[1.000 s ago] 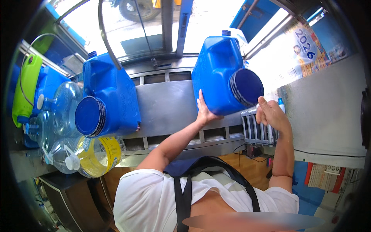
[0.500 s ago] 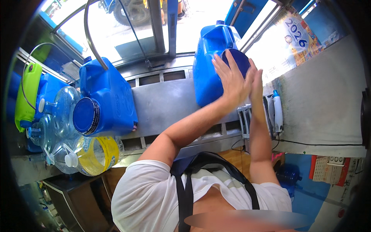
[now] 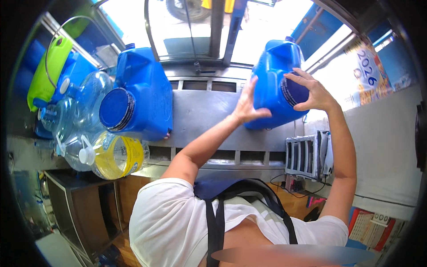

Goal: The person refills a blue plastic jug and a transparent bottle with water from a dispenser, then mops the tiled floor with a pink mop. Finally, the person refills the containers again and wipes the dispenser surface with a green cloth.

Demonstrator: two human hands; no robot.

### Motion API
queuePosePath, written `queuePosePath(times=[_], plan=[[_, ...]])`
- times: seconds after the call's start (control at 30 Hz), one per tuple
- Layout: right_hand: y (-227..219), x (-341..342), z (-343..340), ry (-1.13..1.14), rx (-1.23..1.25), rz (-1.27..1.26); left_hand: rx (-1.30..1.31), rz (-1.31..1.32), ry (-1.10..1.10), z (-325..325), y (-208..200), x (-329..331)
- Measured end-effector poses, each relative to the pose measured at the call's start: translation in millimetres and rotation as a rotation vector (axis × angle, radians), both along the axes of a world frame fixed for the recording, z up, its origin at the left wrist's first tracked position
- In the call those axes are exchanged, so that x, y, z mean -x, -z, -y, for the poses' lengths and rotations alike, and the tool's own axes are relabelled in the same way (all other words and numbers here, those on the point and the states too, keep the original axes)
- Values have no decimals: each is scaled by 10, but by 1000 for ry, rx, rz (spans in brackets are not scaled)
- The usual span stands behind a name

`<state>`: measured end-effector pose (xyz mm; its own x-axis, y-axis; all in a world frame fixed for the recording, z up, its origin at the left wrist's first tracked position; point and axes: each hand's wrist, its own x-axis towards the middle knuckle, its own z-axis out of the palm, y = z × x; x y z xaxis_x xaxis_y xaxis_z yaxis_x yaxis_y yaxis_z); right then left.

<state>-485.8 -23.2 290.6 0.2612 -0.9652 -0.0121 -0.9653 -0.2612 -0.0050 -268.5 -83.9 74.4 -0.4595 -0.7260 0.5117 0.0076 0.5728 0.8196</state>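
Observation:
A blue water jug [image 3: 278,66] stands at the right end of the steel counter, with a big dark blue screw cap [image 3: 296,91] low on its front. My right hand [image 3: 316,93] curves around that cap, thumb at the lower edge and fingers over the top. Against the jug's left side is my left hand [image 3: 249,107], fingers stretched and thumb apart; whether the palm presses on the plastic I cannot tell. Another blue water jug [image 3: 147,93] with a round blue cap [image 3: 116,109] is on the counter to the left.
Clear plastic bottles [image 3: 73,147], one with a yellow label [image 3: 135,153], crowd the left end beside a lime green container [image 3: 51,73]. A steel counter [image 3: 204,118] spans the middle, with slots along its edges. A grey-white slatted rack [image 3: 302,155] sits below the right jug.
My hands, pressed together before the cap, have separated. The left went to the jug's left side and the right onto the cap. The view has shifted too.

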Motion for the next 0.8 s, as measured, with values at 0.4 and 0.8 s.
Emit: queuePosePath(times=[0.4, 0.8], plan=[[-107, 165, 79, -215, -192, -139, -89, 153, -47, -427, 652, 373], [483, -390, -162, 394, 350, -27, -38, 79, -146, -513, 851, 552]])
